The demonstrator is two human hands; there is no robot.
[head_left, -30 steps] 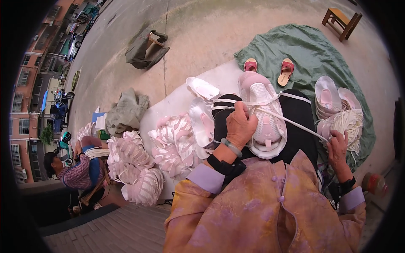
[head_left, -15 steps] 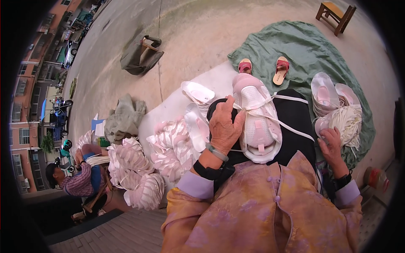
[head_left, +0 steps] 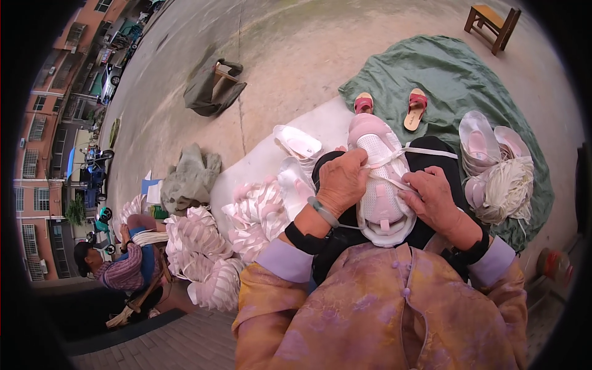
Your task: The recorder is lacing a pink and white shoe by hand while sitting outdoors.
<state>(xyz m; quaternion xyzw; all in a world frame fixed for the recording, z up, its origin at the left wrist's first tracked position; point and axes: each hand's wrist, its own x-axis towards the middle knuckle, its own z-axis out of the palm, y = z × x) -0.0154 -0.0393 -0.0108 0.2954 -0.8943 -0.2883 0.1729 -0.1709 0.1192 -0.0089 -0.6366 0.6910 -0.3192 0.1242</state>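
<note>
A pink-and-white sneaker upper (head_left: 377, 208) lies across my lap, its pink toe end pointing away from me. White shoelace (head_left: 430, 152) crosses the top of it, and one end trails over my right thigh. At the shoe's left side my left hand (head_left: 343, 180) is closed on the lace, its fingertips at the lace crossing. My right hand (head_left: 435, 198) pinches the lace by the right edge, thumb and fingers together. Part of the lace is hidden under the fingers.
Bundles of pink-and-white shoe parts (head_left: 197, 237) lie to the left. Stacked uppers (head_left: 476, 139) and a heap of white laces (head_left: 509, 188) lie right on a green cloth (head_left: 425, 58). Red sandals (head_left: 416, 110) stand ahead. Another person (head_left: 126, 265) sits far left.
My right hand has come from the stack on the right to the shoe and taken hold of the lace. My left hand has closed on the lace.
</note>
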